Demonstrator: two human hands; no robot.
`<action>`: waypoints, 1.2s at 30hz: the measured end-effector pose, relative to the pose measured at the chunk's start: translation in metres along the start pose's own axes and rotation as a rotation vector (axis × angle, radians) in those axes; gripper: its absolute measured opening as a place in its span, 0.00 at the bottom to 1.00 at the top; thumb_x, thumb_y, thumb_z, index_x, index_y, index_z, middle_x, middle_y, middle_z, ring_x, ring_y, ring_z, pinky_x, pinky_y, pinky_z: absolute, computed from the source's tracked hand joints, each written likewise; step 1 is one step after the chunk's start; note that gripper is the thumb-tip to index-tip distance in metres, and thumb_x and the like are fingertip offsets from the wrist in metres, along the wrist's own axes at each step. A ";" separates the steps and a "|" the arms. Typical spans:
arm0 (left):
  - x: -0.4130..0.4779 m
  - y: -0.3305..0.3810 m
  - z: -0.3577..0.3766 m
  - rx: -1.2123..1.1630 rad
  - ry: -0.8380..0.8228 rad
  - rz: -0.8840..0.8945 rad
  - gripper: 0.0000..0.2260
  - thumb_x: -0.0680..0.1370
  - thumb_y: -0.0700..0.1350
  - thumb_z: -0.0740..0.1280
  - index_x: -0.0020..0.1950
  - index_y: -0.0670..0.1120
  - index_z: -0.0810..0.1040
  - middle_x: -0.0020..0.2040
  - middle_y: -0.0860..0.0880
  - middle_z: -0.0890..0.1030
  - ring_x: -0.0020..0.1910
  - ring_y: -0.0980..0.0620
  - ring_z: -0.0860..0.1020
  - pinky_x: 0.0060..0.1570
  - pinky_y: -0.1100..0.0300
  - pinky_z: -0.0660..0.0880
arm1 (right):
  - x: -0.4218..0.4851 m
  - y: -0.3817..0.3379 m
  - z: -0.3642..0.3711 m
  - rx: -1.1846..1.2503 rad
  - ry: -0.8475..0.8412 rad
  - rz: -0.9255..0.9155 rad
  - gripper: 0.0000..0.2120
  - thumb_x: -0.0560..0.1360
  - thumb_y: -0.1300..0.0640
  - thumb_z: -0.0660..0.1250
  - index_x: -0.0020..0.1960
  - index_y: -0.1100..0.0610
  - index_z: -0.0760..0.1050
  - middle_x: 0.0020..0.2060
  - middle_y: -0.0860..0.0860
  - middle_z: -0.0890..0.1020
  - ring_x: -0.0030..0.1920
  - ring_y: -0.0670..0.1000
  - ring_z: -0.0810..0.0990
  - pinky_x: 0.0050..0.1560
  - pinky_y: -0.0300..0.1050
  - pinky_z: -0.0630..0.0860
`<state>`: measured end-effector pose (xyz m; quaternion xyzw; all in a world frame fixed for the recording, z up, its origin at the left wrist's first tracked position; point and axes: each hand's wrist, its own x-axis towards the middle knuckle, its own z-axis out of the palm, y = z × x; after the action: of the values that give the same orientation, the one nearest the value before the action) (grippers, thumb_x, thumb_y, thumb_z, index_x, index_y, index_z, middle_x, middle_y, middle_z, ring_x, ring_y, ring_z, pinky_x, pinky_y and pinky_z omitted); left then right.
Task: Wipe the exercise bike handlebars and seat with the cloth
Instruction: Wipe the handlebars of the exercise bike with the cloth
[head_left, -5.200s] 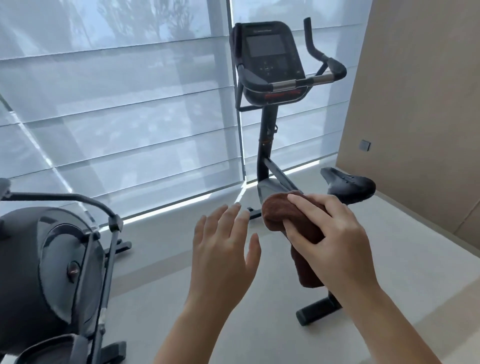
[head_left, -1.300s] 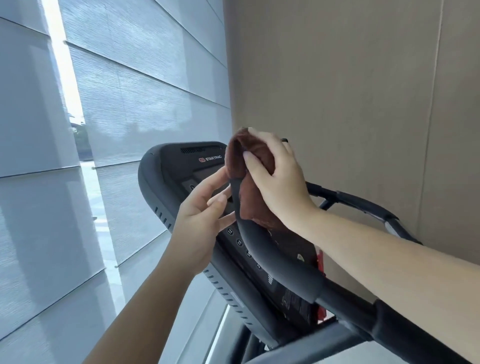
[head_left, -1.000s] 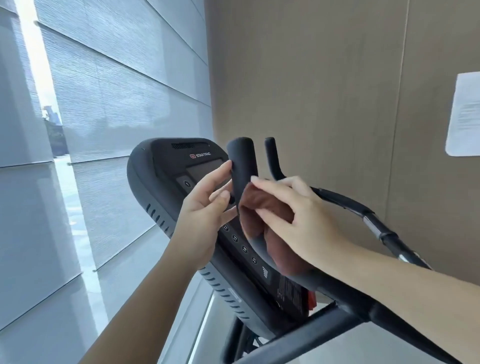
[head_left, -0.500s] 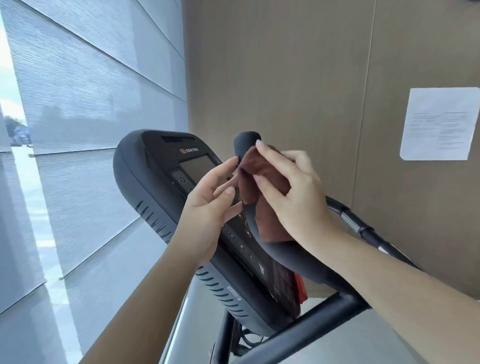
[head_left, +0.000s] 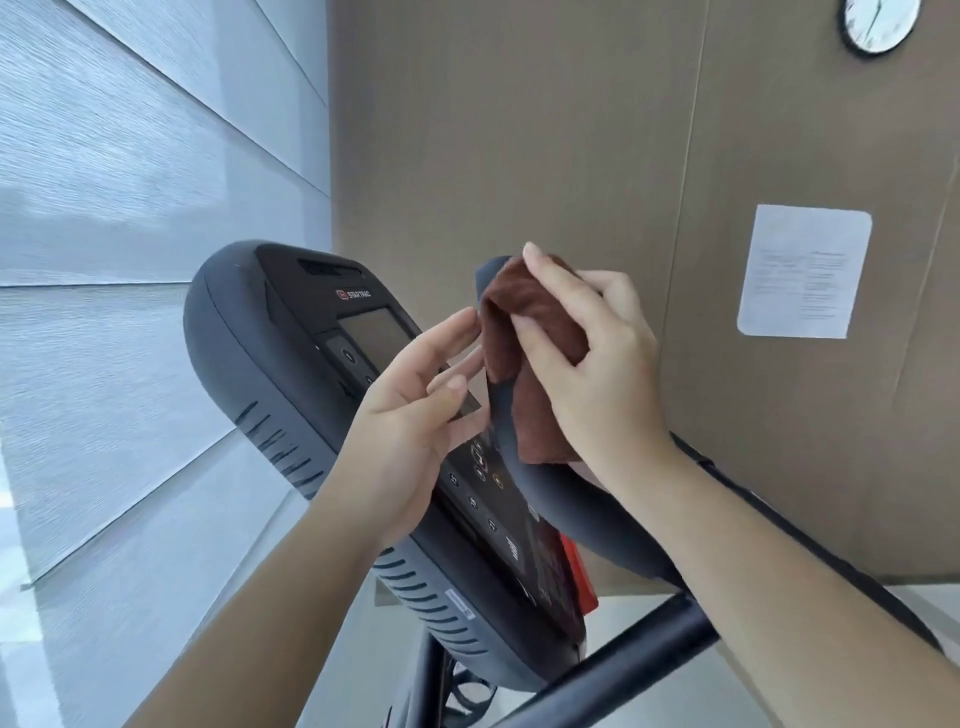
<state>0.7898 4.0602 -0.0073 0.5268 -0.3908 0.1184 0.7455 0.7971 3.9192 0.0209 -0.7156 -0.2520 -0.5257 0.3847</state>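
Note:
A brown cloth (head_left: 524, 338) is wrapped over the upright tip of the black left handlebar (head_left: 576, 525) of the exercise bike. My right hand (head_left: 592, 364) presses the cloth around that tip. My left hand (head_left: 410, 415) hovers just left of the bar in front of the console (head_left: 291, 358), its fingers apart, with a fingertip close to the cloth's edge. The right handlebar (head_left: 810, 551) runs behind my right forearm. The seat is out of view.
A brown panelled wall (head_left: 519, 130) stands close behind the bike, with a white paper sheet (head_left: 802, 270) and a round clock (head_left: 878, 23) on it. Window blinds (head_left: 130, 208) fill the left side. The bike's black crossbar (head_left: 623, 660) slants across the bottom.
My right hand has slid the cloth up from the handlebar's curve to its upper tip. The view has swung right, which brings the clock into sight. My left hand stays by the console.

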 end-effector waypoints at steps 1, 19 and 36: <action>0.001 0.000 -0.003 0.003 -0.013 -0.011 0.21 0.75 0.36 0.59 0.68 0.44 0.67 0.67 0.49 0.72 0.65 0.51 0.70 0.55 0.52 0.75 | 0.000 0.000 0.000 -0.025 -0.001 -0.001 0.21 0.73 0.60 0.67 0.65 0.48 0.71 0.51 0.50 0.73 0.49 0.39 0.72 0.53 0.24 0.65; -0.004 0.010 -0.082 1.002 -0.152 0.498 0.15 0.77 0.40 0.60 0.63 0.43 0.72 0.57 0.49 0.76 0.57 0.50 0.73 0.59 0.63 0.66 | -0.084 -0.039 0.009 -0.735 0.001 0.005 0.24 0.71 0.58 0.70 0.65 0.48 0.71 0.55 0.55 0.74 0.51 0.55 0.77 0.49 0.43 0.72; -0.001 -0.016 -0.109 1.562 -0.101 0.928 0.08 0.74 0.41 0.61 0.37 0.42 0.75 0.40 0.46 0.79 0.39 0.45 0.76 0.52 0.52 0.65 | -0.045 -0.042 0.037 -0.753 0.207 0.050 0.23 0.70 0.55 0.71 0.63 0.52 0.73 0.56 0.58 0.73 0.56 0.57 0.75 0.50 0.48 0.75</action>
<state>0.8487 4.1495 -0.0341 0.6765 -0.4044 0.6145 0.0359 0.7713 3.9751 -0.0158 -0.7558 0.0162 -0.6413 0.1312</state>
